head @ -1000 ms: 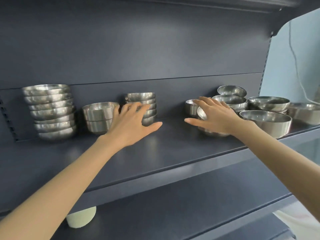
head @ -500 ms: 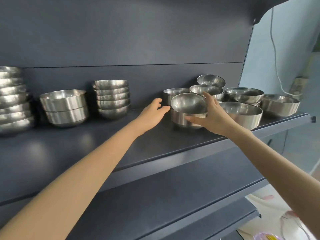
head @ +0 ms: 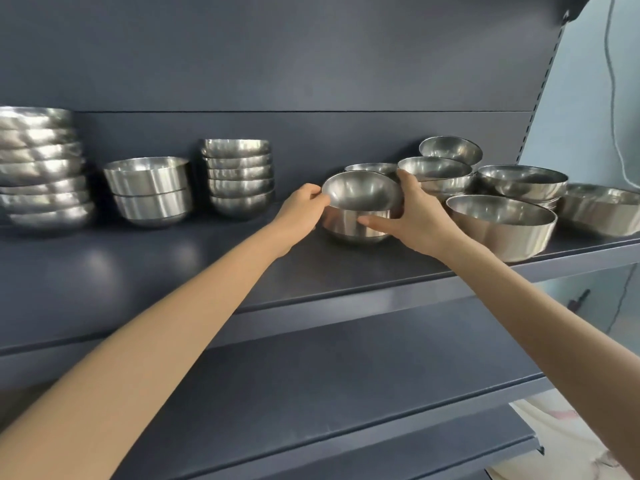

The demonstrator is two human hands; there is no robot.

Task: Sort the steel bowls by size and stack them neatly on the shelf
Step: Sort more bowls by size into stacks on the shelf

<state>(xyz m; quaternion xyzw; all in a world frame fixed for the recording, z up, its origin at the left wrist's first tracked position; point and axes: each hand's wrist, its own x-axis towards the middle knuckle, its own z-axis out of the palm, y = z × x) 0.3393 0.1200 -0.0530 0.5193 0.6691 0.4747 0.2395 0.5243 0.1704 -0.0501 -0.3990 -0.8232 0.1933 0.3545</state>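
Right now both hands meet on one pair of steel bowls. The left grip [head: 304,213] pinches the near-left rim of the top bowl [head: 363,194], fingers curled tight on the edge. That bowl sits tilted, its mouth tipped towards the camera, inside the bottom bowl [head: 356,227]. The right grip [head: 420,223] wraps the right side of the pair, thumb laid across the bottom bowl's wall and forefinger up at the top bowl's rim. The bottom bowl rests on the shelf [head: 173,271], a dark blue-grey matt board with faint gleams under the steel.

Out beyond the left grip stand three stacks along the back panel [head: 311,64]: a five-bowl stack [head: 239,176] nearest, then a two-bowl stack [head: 149,190], then a tall stack [head: 41,168] cut by the picture's edge. Just behind the held pair sits a small bowl [head: 372,167]. Close beyond the right grip lies a loose cluster: a wide bowl [head: 498,225] at the front edge, a short stack [head: 436,174] behind it with a tipped bowl [head: 450,150] further back, and two more bowls, one nested [head: 523,181] and one at the end [head: 602,209].

Below both forearms runs a lower shelf [head: 311,375] of the same colour. Past the slotted upright [head: 540,91] shows a pale blue wall [head: 585,98] with a thin cable [head: 611,81] hanging down it.
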